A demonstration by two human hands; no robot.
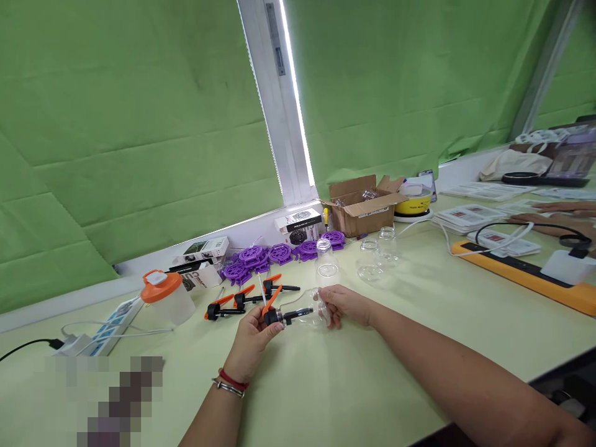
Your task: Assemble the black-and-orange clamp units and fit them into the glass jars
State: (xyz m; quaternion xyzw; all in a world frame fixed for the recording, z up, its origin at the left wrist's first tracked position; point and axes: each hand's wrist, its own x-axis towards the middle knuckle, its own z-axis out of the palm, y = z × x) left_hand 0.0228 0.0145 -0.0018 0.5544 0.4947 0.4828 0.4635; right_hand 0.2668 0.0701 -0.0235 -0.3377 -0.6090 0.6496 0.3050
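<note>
My left hand (254,338) grips a black spray-pump head with an orange trigger (272,308), held at the neck of a clear plastic bottle (305,310) lying sideways. My right hand (343,304) holds the bottle's body just above the pale green table (354,372). Three more orange-and-black pump heads (242,300) lie on the table just beyond my left hand. Three clear empty bottles (372,257) stand upright behind my right hand.
Purple plastic reels (274,254) lie by the wall near small boxes (298,226). An orange-lidded container (167,297) and power strip (109,326) sit left. An open cardboard box (361,205), a yellow bowl (413,202), an orange power strip (521,273) and another person's hands (554,217) are right.
</note>
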